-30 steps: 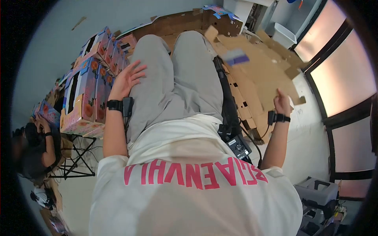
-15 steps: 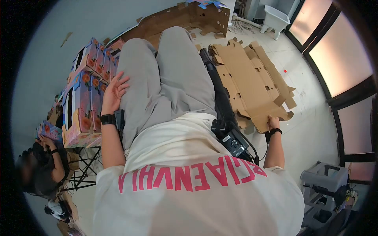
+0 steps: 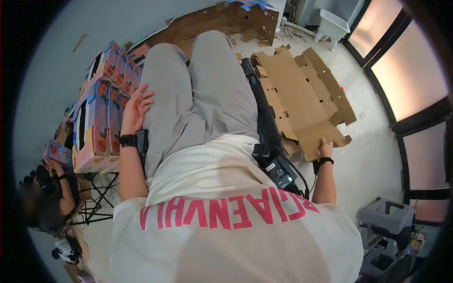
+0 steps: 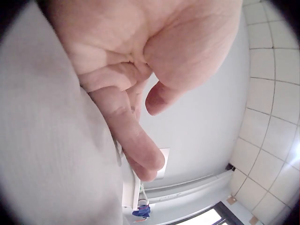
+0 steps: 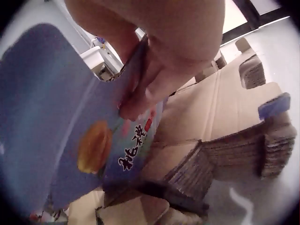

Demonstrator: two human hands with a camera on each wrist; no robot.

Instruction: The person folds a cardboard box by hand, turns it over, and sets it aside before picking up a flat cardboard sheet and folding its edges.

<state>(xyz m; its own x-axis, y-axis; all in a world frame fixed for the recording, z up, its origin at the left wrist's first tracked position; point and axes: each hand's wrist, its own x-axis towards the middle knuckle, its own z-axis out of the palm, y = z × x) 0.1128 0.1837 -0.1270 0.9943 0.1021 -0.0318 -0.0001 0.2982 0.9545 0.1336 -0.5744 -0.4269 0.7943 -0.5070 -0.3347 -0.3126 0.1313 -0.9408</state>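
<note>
The right hand [image 3: 325, 148] grips the near right corner of a flattened cardboard carton [image 3: 292, 87], its fingers bent over the edge; the carton lies to the person's right, long side running away from the body, above the pale floor [image 3: 370, 174]. The left hand [image 3: 137, 107] rests against the outer side of the left trouser leg [image 3: 165, 89], fingers loosely bent and holding nothing. Between the right thigh and the carton's left edge runs a long black bar [image 3: 259, 92], and a black boxy device [image 3: 281, 174] with a cable sits near the lap, between it and the right forearm. On the left, cartons printed in blue and pink [image 3: 96, 118] are stacked over a black folding stand [image 3: 96, 203], with another person [image 3: 54, 188] beyond. A large brown cardboard enclosure [image 3: 226, 21] stands past the knees, a white footed tub [image 3: 334, 26] near the windows, a grey plastic crate [image 3: 384, 214] behind the right arm. The head view shows only the carton's plain brown face; the right wrist view shows blue print, a yellow-orange fruit and white characters on the other face, plus the layered edges of a flattened stack [image 5: 225, 154] beside it.
</note>
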